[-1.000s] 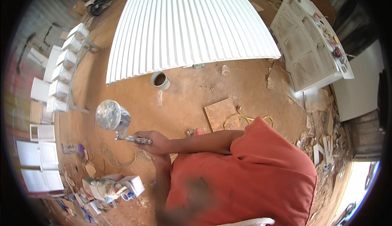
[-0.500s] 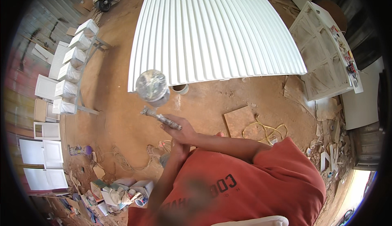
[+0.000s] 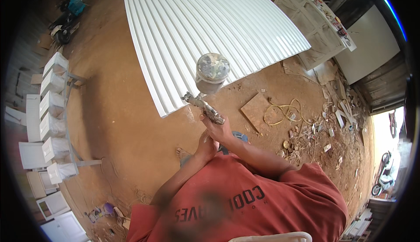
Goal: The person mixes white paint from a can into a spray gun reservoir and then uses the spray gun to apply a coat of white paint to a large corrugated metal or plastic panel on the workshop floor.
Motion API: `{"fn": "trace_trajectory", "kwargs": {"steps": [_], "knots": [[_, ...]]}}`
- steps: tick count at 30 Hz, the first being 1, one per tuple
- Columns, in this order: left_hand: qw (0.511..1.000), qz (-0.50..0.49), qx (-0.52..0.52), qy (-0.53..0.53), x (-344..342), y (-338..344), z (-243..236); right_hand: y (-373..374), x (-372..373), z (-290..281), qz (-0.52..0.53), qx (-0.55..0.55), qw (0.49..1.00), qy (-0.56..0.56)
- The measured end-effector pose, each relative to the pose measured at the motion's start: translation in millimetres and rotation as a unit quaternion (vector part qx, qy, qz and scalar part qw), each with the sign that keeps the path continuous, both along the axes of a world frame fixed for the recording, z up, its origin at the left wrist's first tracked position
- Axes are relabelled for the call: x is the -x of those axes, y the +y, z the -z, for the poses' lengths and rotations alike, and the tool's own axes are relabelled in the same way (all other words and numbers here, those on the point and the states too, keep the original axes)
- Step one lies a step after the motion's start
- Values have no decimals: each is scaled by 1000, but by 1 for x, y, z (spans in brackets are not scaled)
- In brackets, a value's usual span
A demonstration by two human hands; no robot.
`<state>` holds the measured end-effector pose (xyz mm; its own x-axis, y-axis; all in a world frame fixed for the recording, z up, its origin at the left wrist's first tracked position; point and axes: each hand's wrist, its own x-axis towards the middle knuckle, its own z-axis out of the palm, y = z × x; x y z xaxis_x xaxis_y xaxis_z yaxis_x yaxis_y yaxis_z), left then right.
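My right hand (image 3: 220, 129) is closed around the handle of a paint-spattered spray gun (image 3: 204, 108). On top of the gun sits a round, smeared paint cup (image 3: 212, 68), seen against the near edge of a large white ribbed panel (image 3: 210, 27). The gun's nozzle points left, just off the panel's near left part. Close below the right hand, my left hand (image 3: 207, 146) is closed, with its fingers partly hidden. Whatever it grips cannot be made out.
White drawer boxes (image 3: 54, 106) stand in a row on a rack at the left. A white cabinet frame (image 3: 302, 21) stands at the far right. A brown board (image 3: 257, 112), a yellow cord (image 3: 280, 113) and scattered scraps lie on the floor at right.
My view has turned, so the panel now slants. Both hands and the spray gun appear further right, and the cup now overlaps the panel's near edge further in from its left corner.
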<state>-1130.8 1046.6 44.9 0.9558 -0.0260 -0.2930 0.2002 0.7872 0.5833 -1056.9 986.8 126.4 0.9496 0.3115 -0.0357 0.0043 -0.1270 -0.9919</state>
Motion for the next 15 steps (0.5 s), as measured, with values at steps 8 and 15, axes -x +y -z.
{"fn": "trace_trajectory", "kwargs": {"steps": [8, 15], "knots": [[986, 149, 76, 24, -8, 2, -17, -2, 16, 1, 199, 6, 980, -28], [969, 247, 31, 3, -36, -32, 19, -46, -5, 11, 279, 48, 959, 1]]}}
